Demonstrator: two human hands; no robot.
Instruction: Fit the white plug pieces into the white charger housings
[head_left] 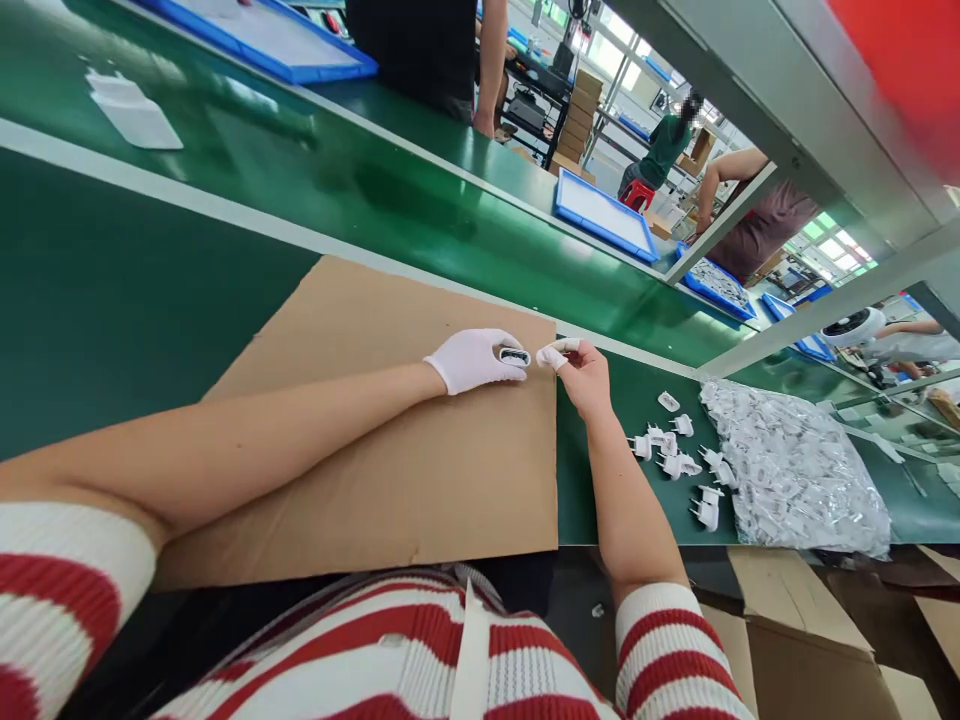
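My left hand (474,361), in a white glove, is closed around a white plastic housing (515,356) above the cardboard sheet. The housing's oval end is open, with dark and light parts showing inside. Just to its right, my right hand (585,375) wears white covers on its fingertips. Thumb and forefinger are pinched together near the open end; a small white piece may be between them, but I cannot make it out. White plug pieces with pins (675,455) lie loosely on the green table to the right of my right forearm.
A cardboard sheet (375,480) covers the table before me. A clear bag of white parts (795,465) lies at the right. Beyond a pale rail runs a green belt (450,225) carrying a white piece (133,110). Blue trays (606,215) and several people are across from me.
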